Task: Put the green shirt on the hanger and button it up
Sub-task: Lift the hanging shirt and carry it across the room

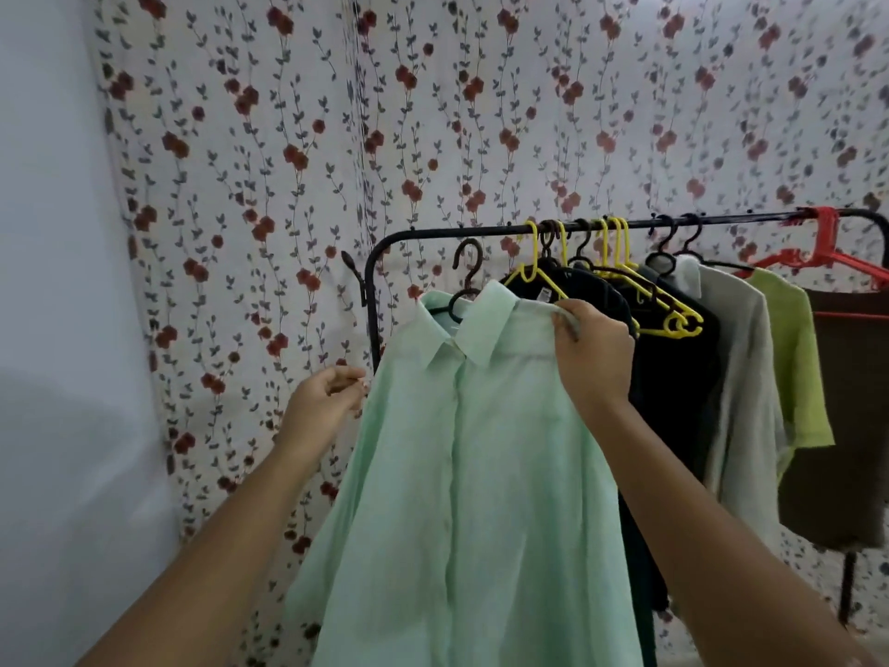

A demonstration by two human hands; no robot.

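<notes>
Before a flowered curtain we face a black rack, its rail bare at the left and crowded rightward with garments. The green shirt hangs lengthwise on its hanger, collar up and front toward us, with the hook below the rail. Our right hand grips its right-side shoulder. Our left hand curls at its left edge; we cannot tell whether it pinches.

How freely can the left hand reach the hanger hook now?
Probably yes: the left hand sits beside the green shirt, and the hanger hook stands bare above the collar, nothing between them.
</notes>
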